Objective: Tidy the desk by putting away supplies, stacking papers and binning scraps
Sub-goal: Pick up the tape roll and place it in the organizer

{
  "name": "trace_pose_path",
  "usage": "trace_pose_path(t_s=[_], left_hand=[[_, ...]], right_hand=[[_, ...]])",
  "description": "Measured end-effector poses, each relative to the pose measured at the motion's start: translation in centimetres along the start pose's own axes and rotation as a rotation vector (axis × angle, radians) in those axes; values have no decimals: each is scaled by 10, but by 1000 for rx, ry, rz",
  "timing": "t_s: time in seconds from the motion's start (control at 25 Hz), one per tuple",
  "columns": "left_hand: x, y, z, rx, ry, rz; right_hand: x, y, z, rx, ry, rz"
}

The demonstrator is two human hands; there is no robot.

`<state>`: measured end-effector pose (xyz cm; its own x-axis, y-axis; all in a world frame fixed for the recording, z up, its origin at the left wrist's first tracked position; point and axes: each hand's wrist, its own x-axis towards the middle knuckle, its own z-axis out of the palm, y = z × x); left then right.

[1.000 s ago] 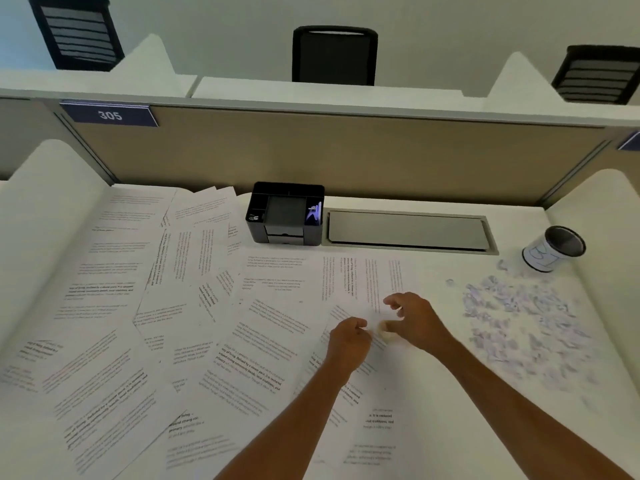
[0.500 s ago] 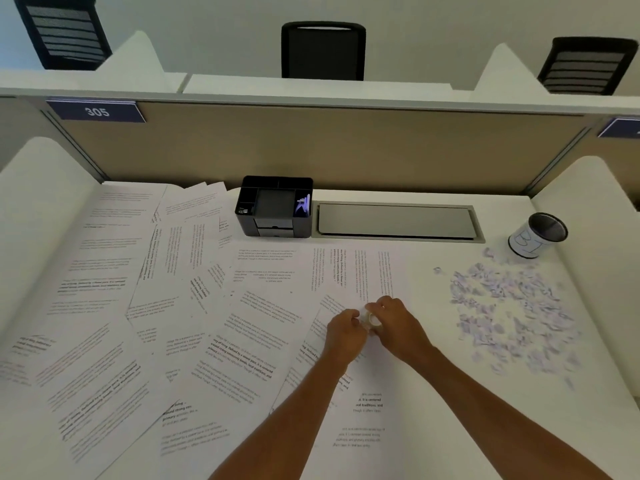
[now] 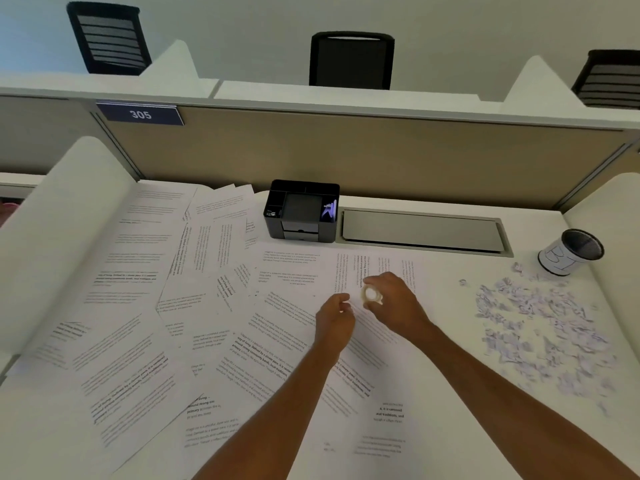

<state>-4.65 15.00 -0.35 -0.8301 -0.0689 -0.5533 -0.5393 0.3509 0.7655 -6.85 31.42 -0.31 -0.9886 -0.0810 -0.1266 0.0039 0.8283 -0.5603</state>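
Observation:
My right hand grips a small pale roll of tape just above the papers at mid-desk. My left hand hovers beside it with curled fingers; whether it holds anything is hidden. Several printed sheets lie scattered and overlapping over the left and middle of the white desk. A black desk organiser stands at the back with small items in its compartments. A heap of torn paper scraps covers the right side. A small mesh cup with a white label stands behind the scraps.
A grey cable hatch is set into the desk beside the organiser. A beige partition with a "305" sign closes the back. White side dividers flank the desk. Black chairs stand beyond the partition.
Both hands came together over the papers, then my right hand lifted the tape roll off the sheets. My left hand drew slightly back and apart from it.

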Motion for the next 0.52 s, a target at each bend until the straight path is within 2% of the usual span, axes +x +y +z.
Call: trace_pose_path(t_s=[0.2, 0.52], left_hand=[[20, 9, -46, -65, 62, 38], [61, 22, -110, -121, 141, 39]], right_hand=[[55, -55, -11, 45, 36, -17], [161, -131, -14, -54, 55, -156]])
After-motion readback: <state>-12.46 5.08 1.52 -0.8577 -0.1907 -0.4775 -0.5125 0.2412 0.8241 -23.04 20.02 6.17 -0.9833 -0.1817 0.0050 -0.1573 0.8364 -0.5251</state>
